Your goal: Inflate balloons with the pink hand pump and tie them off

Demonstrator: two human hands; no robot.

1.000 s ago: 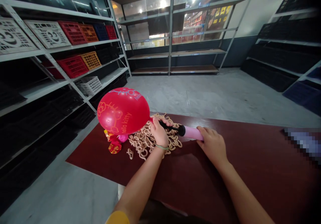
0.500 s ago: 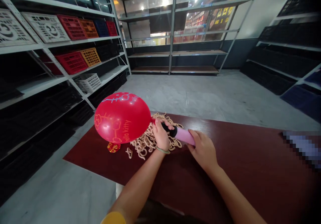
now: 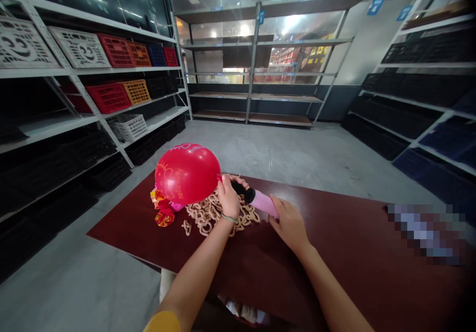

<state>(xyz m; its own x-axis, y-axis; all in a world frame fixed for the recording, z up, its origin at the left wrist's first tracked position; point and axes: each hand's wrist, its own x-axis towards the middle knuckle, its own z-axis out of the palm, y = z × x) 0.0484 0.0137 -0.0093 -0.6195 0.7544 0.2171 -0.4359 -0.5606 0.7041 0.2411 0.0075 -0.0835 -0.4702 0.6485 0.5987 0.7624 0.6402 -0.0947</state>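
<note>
My left hand [image 3: 228, 198] grips the knotted neck of a red Hello Kitty balloon [image 3: 187, 174] against the black nozzle of a pink hand pump [image 3: 263, 204]. My right hand [image 3: 290, 225] wraps the pump's far end. The balloon is partly inflated and hangs over the table's left part. Beneath my left wrist lies a heap of pale beige chain-like loops [image 3: 210, 214]. Crumpled red and gold packets [image 3: 162, 212] sit left of the heap, partly under the balloon. All of this rests on a dark red tabletop [image 3: 316, 257].
Left, a white metal rack [image 3: 70, 76] holds white, red, orange and blue crates. Bare shelving [image 3: 253, 96] stands behind a grey floor [image 3: 267, 158]. Dark crates fill the right rack [image 3: 405, 99]. A pixelated patch [image 3: 424, 232] covers something on the table's right.
My right hand has pushed the pump in toward my left hand, so the pink barrel shows shorter. The whole view has also tilted up and shifted back a little.
</note>
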